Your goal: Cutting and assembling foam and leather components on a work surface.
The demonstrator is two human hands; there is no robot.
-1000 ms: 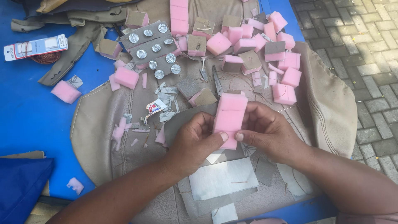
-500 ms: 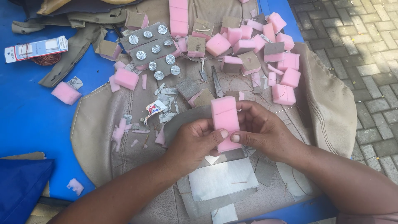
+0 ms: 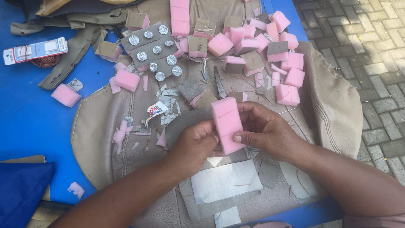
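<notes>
I pinch the pink foam block (image 3: 227, 124) from both sides, left hand (image 3: 195, 145) and right hand (image 3: 265, 131). I judge steady, even thumb pressure keeps it square above the grey fabric piece (image 3: 185, 126)

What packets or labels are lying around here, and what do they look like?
Card packet: far left on the blue sheet, long flat rectangle, white with red and blue print, lying over a coil of brownish thread.
Small wrapper: on the beige cover, left of the hands, crumpled, white with red and blue.
</notes>
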